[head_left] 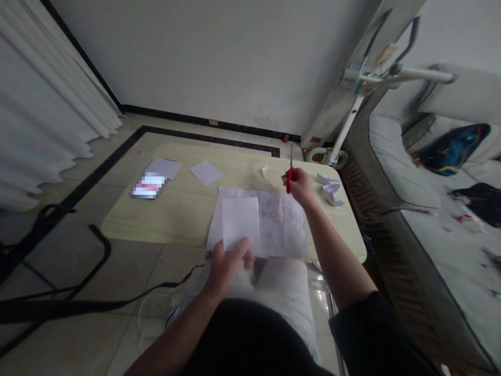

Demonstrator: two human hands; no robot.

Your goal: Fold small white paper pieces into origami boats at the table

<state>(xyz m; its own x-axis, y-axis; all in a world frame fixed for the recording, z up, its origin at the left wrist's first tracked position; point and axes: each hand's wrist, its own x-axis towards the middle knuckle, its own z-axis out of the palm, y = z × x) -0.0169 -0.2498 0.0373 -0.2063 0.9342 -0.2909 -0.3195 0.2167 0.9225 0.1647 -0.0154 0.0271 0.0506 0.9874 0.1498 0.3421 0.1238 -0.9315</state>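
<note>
Black shirt (250, 339) nearest | left hand (229, 263): fingers pinching white paper (240, 219) | right hand (301, 184): fingers gripping red-handled scissors (288, 183)

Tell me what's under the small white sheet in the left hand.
Under the small white sheet, a larger marked paper shows past its left, top and right edges. Whatever the sheet and the left hand cover, including any markings there, can't be seen.

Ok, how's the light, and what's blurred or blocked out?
All in the head view: dim light; print on the large sheet too soft to read; sofa smeared at picture right; bright phone-like thing at picture left blocked into pixels; red scissors in the right hand distinguishable.
</note>
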